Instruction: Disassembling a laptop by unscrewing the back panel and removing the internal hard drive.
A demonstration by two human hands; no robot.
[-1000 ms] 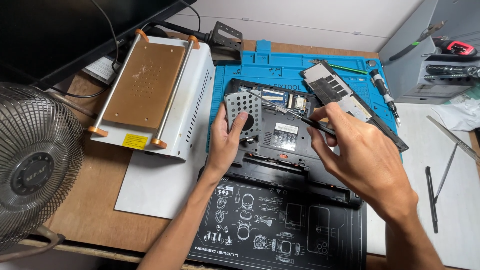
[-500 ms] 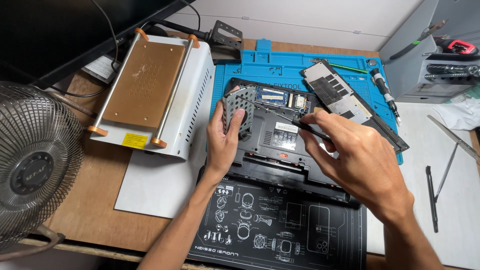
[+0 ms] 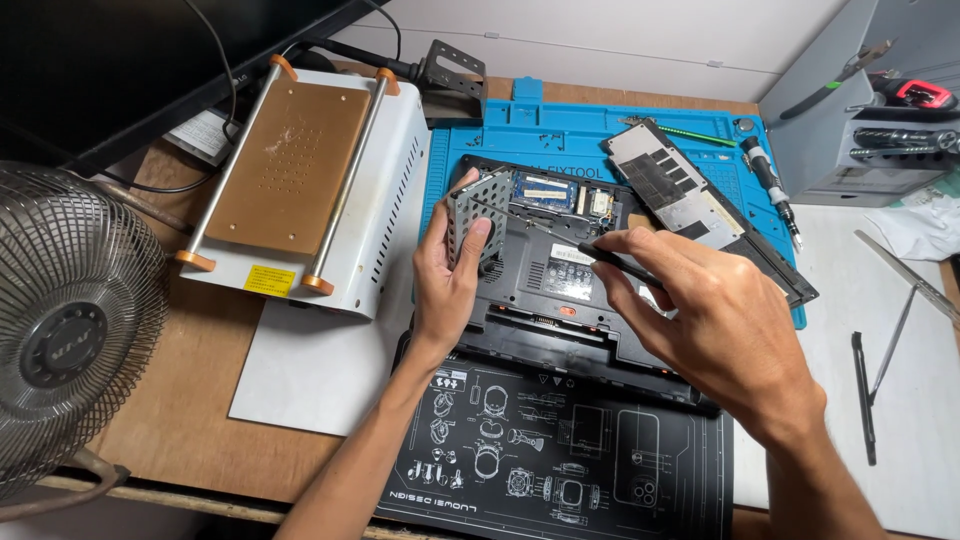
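Here the left hand (image 3: 447, 275) pinches the perforated metal bracket (image 3: 478, 215) upright, just left of the dark tweezers (image 3: 560, 240) squeezed in the right hand (image 3: 700, 320), over the opened laptop (image 3: 560, 290).

A perforated grey metal bracket (image 3: 478, 215) stands tilted on edge over the opened black laptop (image 3: 560, 290). A thin black tool (image 3: 620, 267) points at the laptop's inside.
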